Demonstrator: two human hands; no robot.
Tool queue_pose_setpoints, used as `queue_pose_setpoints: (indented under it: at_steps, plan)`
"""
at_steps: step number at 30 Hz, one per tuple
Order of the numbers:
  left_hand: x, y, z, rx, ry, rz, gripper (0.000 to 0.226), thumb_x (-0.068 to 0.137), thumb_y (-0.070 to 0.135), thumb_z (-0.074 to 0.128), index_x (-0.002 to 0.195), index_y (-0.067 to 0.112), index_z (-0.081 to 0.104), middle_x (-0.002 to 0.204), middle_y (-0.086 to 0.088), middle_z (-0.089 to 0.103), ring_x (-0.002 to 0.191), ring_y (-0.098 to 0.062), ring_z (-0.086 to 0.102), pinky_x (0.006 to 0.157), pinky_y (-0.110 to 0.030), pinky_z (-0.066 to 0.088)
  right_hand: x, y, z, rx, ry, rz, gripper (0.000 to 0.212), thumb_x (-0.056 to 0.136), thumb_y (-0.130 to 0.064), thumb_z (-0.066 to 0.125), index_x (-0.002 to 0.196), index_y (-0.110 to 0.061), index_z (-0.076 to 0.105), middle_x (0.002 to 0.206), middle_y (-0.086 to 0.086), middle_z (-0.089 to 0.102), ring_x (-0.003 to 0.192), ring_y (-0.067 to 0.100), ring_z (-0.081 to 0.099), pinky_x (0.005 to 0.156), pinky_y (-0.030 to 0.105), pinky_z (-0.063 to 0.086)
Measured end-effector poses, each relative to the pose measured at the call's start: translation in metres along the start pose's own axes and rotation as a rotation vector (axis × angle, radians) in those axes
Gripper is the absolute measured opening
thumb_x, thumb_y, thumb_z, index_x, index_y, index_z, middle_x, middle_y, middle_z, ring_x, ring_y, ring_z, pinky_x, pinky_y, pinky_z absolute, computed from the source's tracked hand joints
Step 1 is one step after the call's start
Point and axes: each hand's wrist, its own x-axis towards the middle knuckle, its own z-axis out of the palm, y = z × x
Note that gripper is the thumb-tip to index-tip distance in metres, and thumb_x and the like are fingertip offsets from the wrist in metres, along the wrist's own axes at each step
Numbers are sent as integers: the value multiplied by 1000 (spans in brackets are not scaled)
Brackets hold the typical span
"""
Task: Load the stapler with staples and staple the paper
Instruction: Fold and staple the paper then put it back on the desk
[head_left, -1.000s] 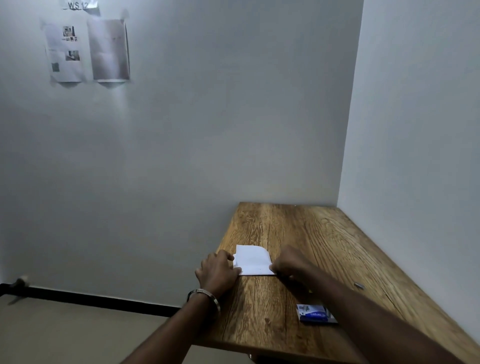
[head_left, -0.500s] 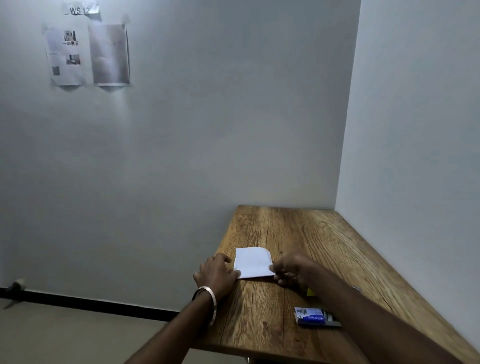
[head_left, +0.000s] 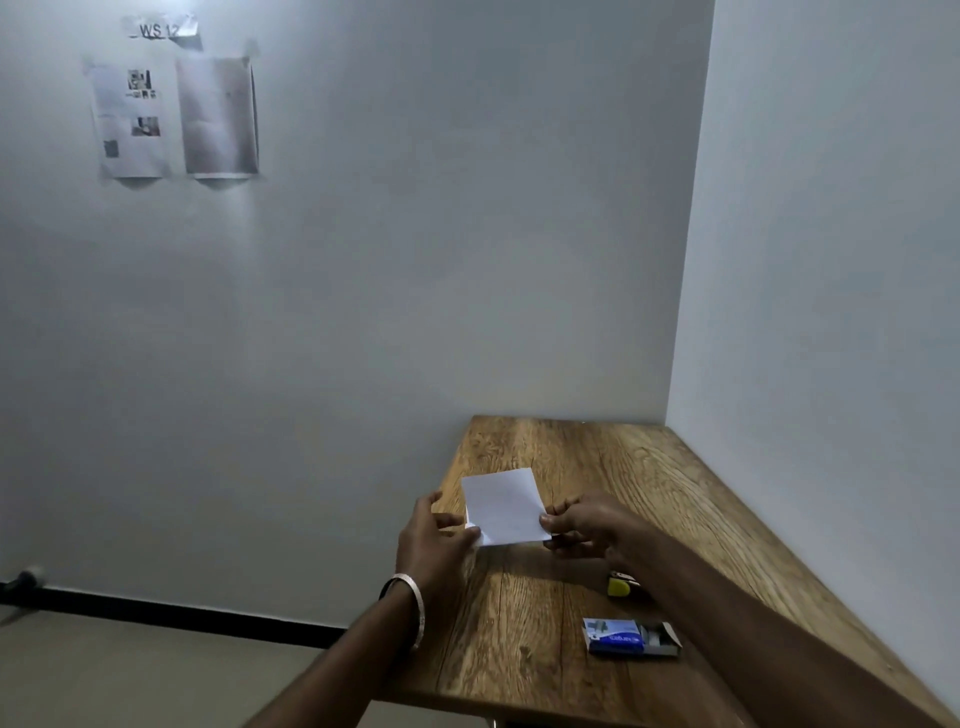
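Two hands on one folded paper (head_left: 503, 506): it was lying flat on the worktop (head_left: 524, 654) half a second back, now it is lifted and tilted up toward the camera, near edge raised. Nearest first: staple box (head_left: 631, 636), blue, drawer slid partly out to the right, sits close to the worktop's front edge, well apart from the hands. Next, a small yellow-and-black item (head_left: 620, 584), likely the stapler, mostly hidden behind the right forearm, so can't tell whether it is loaded. Then the left hand (head_left: 434, 540), bracelet at the wrist, thumb and fingers pinching the paper's lower left corner; right hand (head_left: 584, 525) pinching the right edge, fingers curled round it. Both hands' grip is closed on the paper, nothing else held. Judgement: paper looks folded and ready, so stapling is next, and one hand must let go to fetch the stapler. Edges: left hand hangs right at the worktop's left edge, open floor beyond it; side wall close on the right. Far half of the worktop toward the corner shows only bare wood, room to set the paper down. Printed sheets (head_left: 174, 117) taped high on the back wall, irrelevant.
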Motion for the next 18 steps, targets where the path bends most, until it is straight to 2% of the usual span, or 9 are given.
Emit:
queue_pose_setpoints:
  at_steps: [3, 6, 7, 10, 12, 15, 18]
  plan:
    - [1, 9, -3, -258, -173, -144, 62, 86, 6, 72, 140, 2, 42, 105, -18, 69, 91, -31, 72, 81, -44, 60, 0, 0, -8, -8, -18, -28, 4, 91, -5, 68, 94, -4, 70, 96, 13, 71, 81, 21, 70, 70, 30, 61]
    - [2, 20, -10, -423, -392, -362, 39, 88, 6, 69, 123, -5, 58, 108, -23, 70, 85, -26, 73, 67, -34, 62, 0, 3, -16, 1, -13, -52, 6, 92, -7, 69, 95, -3, 71, 99, 14, 70, 83, 22, 70, 66, 28, 61]
    - [3, 21, -11, -466, -428, -419, 35, 87, 6, 70, 119, -6, 61, 110, -23, 70, 87, -26, 73, 67, -33, 62, 0, 5, -18, 8, -10, -58, 7, 92, -8, 68, 96, -3, 72, 100, 14, 70, 83, 22, 70, 65, 28, 60]
    - [5, 20, -10, -466, -485, -474, 24, 86, 6, 70, 106, -5, 66, 111, -22, 71, 92, -27, 72, 78, -35, 61, 0, 10, -24, 12, -9, -78, 8, 92, -8, 68, 96, -3, 73, 101, 14, 71, 86, 24, 70, 64, 26, 59]
    - [6, 18, -8, -453, -504, -474, 17, 86, 6, 70, 100, -4, 67, 107, -23, 72, 91, -28, 73, 74, -33, 62, -1, 13, -26, -4, -14, -98, 8, 92, -8, 68, 95, -4, 74, 100, 14, 72, 86, 24, 71, 65, 26, 59]
    - [7, 16, -6, -428, -508, -466, 18, 87, 7, 69, 101, -5, 67, 101, -25, 73, 83, -28, 72, 65, -31, 61, -2, 14, -27, -32, -19, -121, 10, 91, -9, 69, 98, -3, 73, 100, 14, 73, 85, 23, 72, 65, 25, 59]
    - [6, 15, -5, -397, -485, -439, 17, 89, 8, 68, 100, -5, 67, 93, -24, 74, 76, -26, 69, 64, -29, 59, -2, 16, -27, -75, -14, -162, 10, 90, -11, 71, 98, -6, 72, 99, 13, 74, 84, 21, 73, 69, 28, 61]
